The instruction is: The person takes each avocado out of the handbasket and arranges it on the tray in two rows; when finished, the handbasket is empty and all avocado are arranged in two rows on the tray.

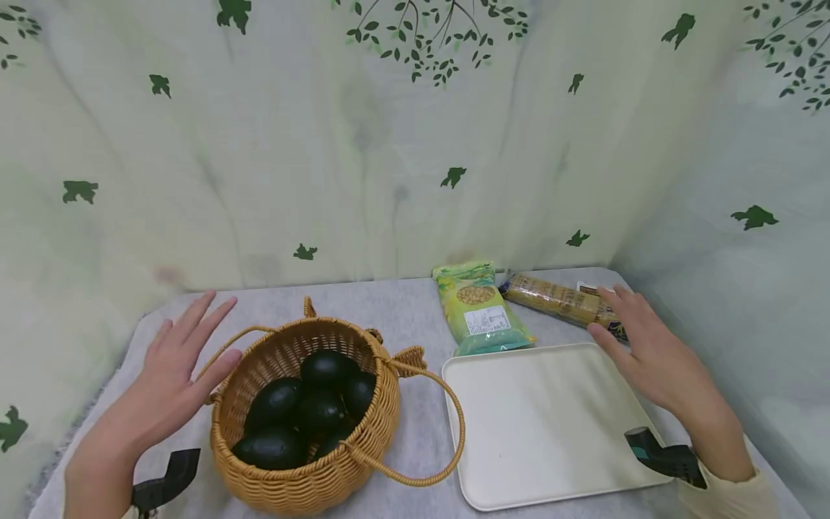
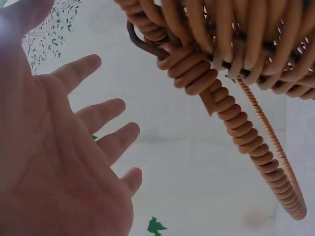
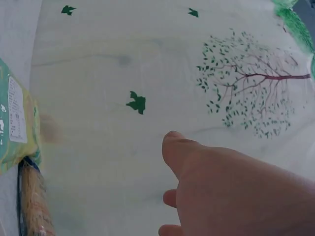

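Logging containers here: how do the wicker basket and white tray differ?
The wicker basket is round and deep; the white tray is rectangular and shallow. The basket is tan and woven, the tray pale and smooth. The basket has looped handles; the tray shows none. Both rest on the table.

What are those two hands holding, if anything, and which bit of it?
Nothing is held. The left hand is spread beside the wicker basket without gripping it, and the right hand grips nothing either.
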### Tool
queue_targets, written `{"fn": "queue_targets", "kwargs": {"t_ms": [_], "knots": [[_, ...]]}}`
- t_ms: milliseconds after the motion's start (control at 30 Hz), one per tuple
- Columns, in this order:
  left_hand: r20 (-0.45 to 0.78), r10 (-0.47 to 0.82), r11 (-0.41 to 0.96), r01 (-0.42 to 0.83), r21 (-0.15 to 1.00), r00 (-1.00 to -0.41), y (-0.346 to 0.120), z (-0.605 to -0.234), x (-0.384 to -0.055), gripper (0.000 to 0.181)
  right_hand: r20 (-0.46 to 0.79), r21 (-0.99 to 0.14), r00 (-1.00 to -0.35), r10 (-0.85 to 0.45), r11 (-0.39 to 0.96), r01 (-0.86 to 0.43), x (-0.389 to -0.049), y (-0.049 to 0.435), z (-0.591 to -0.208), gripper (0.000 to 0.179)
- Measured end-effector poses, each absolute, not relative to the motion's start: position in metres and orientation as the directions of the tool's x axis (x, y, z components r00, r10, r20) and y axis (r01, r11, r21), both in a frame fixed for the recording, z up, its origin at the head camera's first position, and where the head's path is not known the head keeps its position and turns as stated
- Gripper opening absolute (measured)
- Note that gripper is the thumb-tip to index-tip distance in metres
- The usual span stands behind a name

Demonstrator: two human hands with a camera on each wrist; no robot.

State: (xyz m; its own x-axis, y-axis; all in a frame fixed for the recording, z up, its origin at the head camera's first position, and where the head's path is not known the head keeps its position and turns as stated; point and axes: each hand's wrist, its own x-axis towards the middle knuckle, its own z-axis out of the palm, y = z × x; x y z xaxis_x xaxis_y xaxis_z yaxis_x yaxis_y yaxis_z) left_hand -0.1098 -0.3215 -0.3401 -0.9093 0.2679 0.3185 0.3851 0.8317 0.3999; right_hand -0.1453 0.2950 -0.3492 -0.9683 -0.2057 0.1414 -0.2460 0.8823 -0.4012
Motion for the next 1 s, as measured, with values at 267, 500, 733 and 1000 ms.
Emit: {"fn": "queue_targets", "kwargs": {"t_ms": [267,500,733,1000], "knots": [[0.294,0.283,0.745,0.403,0.532,-0.913,-0.319,-0.345,-0.109,0.072,0.271,-0.493,-0.940,-0.206,0.809,-0.320,-0.146,0.274,-0.342,0.066],[0.356,0.286,0.707,0.447,0.549,-0.890,-0.316,-0.357,-0.106,0.078,0.345,-0.543,-0.904,-0.251,0.732,-0.411,-0.147,0.234,-0.336,0.062],[0.301,0.289,0.707,0.414,0.573,-0.909,-0.313,-0.373,-0.103,0.079,0.432,-0.576,-0.824,-0.366,0.591,-0.565,-0.154,0.188,-0.341,0.057],[0.250,0.302,0.673,0.391,0.627,-0.920,-0.314,-0.380,-0.104,0.080,0.462,-0.633,-0.747,-0.477,0.412,-0.655,-0.157,0.137,-0.341,0.055]]}}
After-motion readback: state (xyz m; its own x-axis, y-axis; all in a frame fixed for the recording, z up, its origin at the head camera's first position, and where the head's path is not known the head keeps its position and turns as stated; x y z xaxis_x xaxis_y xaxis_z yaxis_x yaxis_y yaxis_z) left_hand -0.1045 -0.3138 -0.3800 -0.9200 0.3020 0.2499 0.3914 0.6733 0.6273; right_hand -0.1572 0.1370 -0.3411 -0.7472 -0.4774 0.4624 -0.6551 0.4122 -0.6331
